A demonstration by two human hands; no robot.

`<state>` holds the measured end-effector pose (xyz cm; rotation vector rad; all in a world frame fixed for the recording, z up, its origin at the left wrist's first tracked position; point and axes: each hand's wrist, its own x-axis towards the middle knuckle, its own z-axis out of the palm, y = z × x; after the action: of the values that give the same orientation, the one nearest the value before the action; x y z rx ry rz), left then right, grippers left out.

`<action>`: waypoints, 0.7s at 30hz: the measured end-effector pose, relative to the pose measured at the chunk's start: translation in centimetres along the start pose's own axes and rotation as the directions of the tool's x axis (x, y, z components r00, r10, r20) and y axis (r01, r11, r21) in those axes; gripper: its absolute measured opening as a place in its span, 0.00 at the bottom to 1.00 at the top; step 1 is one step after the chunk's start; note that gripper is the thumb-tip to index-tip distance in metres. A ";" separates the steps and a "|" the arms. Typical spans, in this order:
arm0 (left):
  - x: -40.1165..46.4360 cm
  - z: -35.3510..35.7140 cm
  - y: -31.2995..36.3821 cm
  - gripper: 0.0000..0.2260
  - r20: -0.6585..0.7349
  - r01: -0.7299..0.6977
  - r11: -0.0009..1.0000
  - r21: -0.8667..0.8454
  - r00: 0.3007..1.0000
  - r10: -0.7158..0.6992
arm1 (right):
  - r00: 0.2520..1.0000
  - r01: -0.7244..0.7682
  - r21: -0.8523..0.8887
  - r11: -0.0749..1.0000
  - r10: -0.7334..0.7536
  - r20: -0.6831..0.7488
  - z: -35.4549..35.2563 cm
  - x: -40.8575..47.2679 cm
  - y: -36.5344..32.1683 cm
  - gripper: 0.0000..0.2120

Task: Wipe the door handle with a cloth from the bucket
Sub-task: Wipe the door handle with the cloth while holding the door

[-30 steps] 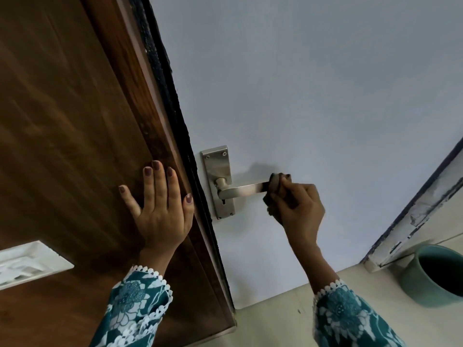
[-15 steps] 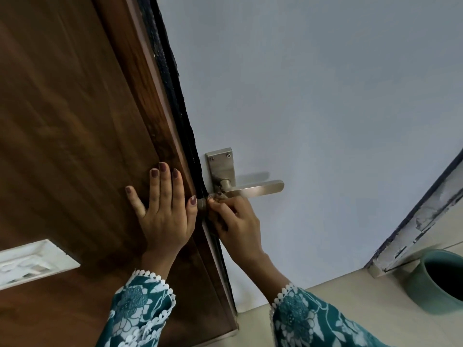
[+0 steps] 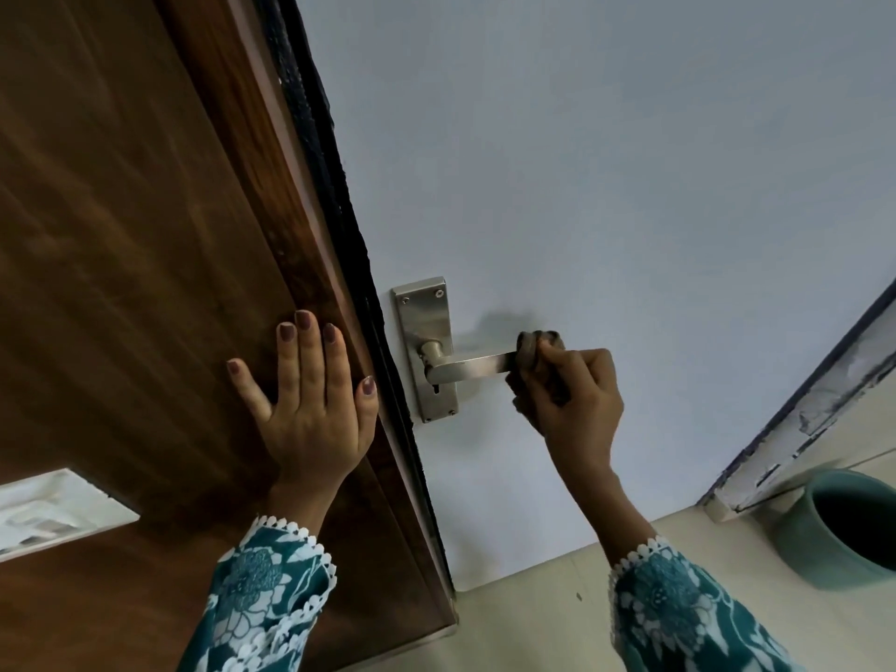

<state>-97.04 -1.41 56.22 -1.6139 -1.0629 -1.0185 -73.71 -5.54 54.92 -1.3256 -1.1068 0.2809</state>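
Observation:
A silver lever door handle on a steel backplate sticks out from the pale blue door face. My right hand is shut on a small dark cloth wrapped around the free end of the lever. My left hand lies flat with fingers spread on the brown wooden door face, holding nothing. A teal bucket stands on the floor at the lower right; its inside is dark.
A black seal strip runs along the door edge. A white switch plate sits at the lower left. A chipped white door frame rises beside the bucket. Cream floor tiles lie below.
My right hand with the cloth slid from the handle's base by the backplate out to the lever's free end. My left hand stayed flat on the wooden door.

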 end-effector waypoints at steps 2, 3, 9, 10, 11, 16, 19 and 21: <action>0.0 0.0 0.1 0.27 0.002 0.005 1.000 0.005 1.000 -0.005 | 0.998 0.055 -0.049 0.997 -0.057 -0.024 1.2 -0.6 -0.5 0.12; 0.0 0.0 0.2 0.27 0.004 0.012 1.000 0.005 1.000 -0.012 | 0.992 0.118 -0.079 0.990 -0.120 -0.026 2.0 -1.1 -0.7 0.13; 0.1 -0.2 0.6 0.27 0.023 0.033 0.999 0.024 0.999 -0.033 | 0.977 0.213 -0.124 0.969 -0.214 0.002 3.6 -2.5 -0.9 0.16; 0.2 -0.2 0.6 0.27 0.032 0.036 0.999 0.025 0.999 -0.037 | 0.974 0.228 -0.127 0.965 -0.228 0.018 3.6 -2.6 -1.0 0.16; 0.2 -0.4 0.6 0.27 0.044 0.040 0.999 0.023 0.998 -0.041 | 0.965 0.261 -0.146 0.954 -0.258 0.042 3.6 -2.7 -1.3 0.16; 0.6 -1.9 1.4 0.27 0.167 0.138 0.987 -0.085 0.978 -0.122 | 0.935 0.279 -0.005 0.960 -0.271 0.230 3.0 -3.2 -3.1 0.17; 0.7 -4.2 3.3 0.26 0.333 0.351 0.888 -0.298 0.910 -0.247 | 0.934 -0.304 0.397 0.866 0.190 0.301 1.0 -2.8 -4.7 0.12; 0.3 -6.2 5.0 0.26 0.440 0.498 0.722 -0.481 0.849 -0.293 | 0.824 -0.560 0.579 0.593 0.325 0.464 -0.5 -2.4 -4.8 0.07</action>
<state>-93.12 -8.32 56.68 -2.1649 -1.4795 -1.5076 -76.50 -8.95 58.04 -0.8409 -0.7527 1.2209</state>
